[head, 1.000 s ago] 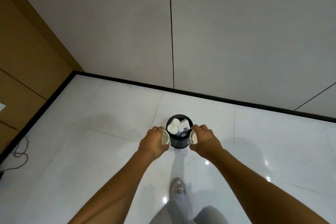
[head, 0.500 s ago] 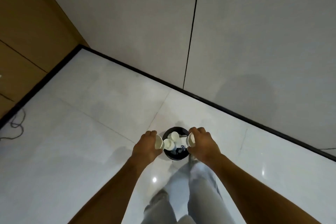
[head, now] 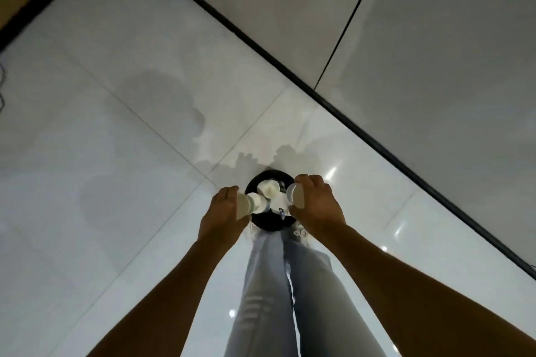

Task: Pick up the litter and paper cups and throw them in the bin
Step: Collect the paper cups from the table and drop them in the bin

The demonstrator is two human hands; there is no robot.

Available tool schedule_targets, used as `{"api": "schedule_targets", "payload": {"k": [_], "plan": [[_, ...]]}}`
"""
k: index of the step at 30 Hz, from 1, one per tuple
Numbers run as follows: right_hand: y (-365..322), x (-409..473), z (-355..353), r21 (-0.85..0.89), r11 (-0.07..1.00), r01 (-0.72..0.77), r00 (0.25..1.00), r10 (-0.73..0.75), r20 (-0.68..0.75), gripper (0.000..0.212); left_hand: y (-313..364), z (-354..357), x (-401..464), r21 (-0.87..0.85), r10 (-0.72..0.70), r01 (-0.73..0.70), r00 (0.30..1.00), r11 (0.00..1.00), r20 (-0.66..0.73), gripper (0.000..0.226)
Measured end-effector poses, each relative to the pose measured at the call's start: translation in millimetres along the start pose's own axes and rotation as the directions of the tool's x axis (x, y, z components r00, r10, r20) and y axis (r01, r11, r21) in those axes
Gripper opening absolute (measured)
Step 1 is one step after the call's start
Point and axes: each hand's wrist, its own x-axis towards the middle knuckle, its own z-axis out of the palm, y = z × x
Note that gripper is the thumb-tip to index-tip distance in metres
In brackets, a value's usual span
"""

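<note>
- Cups: two paper ones, one in each hand, both held directly above the bin (head: 268,224).
- Left hand (head: 223,216) curls round the left cup (head: 243,206), which lies on its side, mouth toward 3 o'clock, over the bin's 9 o'clock rim.
- Right hand (head: 317,206) grips the right cup (head: 296,195), mouth toward 9 o'clock, over the 3 o'clock rim.
- Bin is black and round, on the floor (head: 116,182) just ahead of the person's shoes, near the wall (head: 435,66).
- More cups (head: 269,188) and some litter lie inside it.
</note>
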Motion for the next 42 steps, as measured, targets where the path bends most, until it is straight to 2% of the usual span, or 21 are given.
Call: {"api": "schedule_targets", "payload": {"k": [7, 12, 25, 34, 37, 42], "plan": [[45, 101, 105, 0.044, 0.998, -0.051, 0.998, 0.050, 0.042, 0.063, -69, 92, 75, -0.059, -0.062, 0.061, 0.998, 0.996, -0.019, 0.067], [77, 143, 164, 0.057, 0.996, -0.070, 0.998, 0.069, 0.004, 0.062, -97, 147, 110, -0.120, -0.083, 0.085, 0.996, 0.989, 0.018, 0.067], [100, 207, 243, 0.059, 0.997, -0.048, 0.998, 0.045, 0.050, 0.068, -124, 214, 136, -0.116, -0.014, 0.027, 0.994, 0.993, 0.109, 0.080], [98, 223, 263, 0.059, 0.994, -0.090, 0.991, 0.084, 0.109, 0.075, -129, 224, 141, -0.127, -0.018, 0.030, 0.995, 0.991, 0.095, 0.083], [91, 218, 249, -0.009, 0.997, -0.071, 0.989, 0.071, 0.132, 0.080, -122, 213, 132, -0.101, -0.052, 0.061, 0.995, 0.993, 0.083, 0.086], [64, 185, 201, -0.096, 0.995, 0.014, 0.992, -0.002, 0.129, 0.073, -104, 171, 103, -0.058, -0.110, 0.114, 0.992, 0.992, 0.057, 0.075]]}}
